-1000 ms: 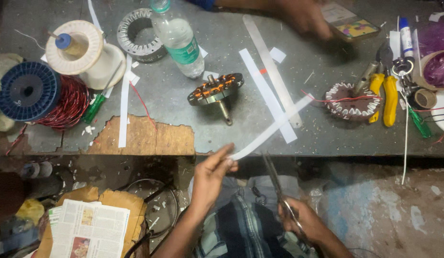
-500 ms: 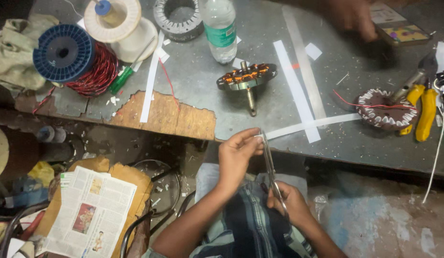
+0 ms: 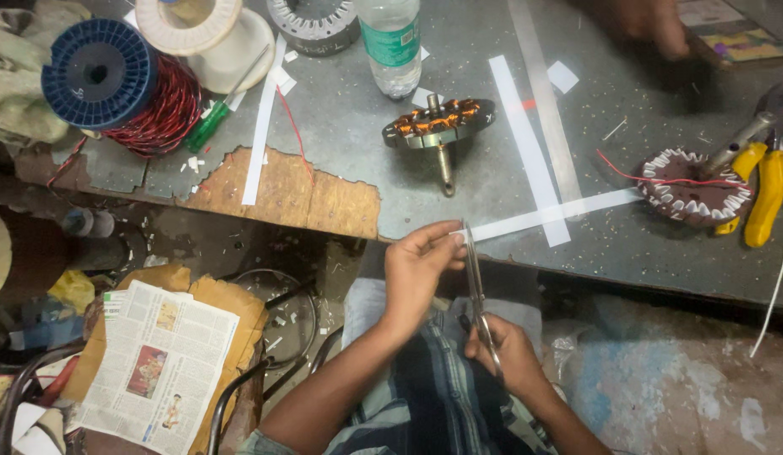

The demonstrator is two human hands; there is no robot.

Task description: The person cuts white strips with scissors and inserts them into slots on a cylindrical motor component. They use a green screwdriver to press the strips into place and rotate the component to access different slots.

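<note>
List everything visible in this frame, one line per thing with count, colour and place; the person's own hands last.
paper strip: 1, white, off the table edge to the left hand, at the scissor blades
other paper strips: about 3, white, flat on the table
scissors: 1, metal, in the right hand
wire spool: 1, blue with red wire, table left
white spool: 1, top left
bottle: 1, clear, top centre
wound stator on shaft: 1, copper coils, table centre
stator with white inserts: 1, dark, right
pliers: yellow handles, far right
newspaper: 1, lower left
another person's hand: 1, top right
left hand: pinches the strip
right hand: grips the scissors
</note>
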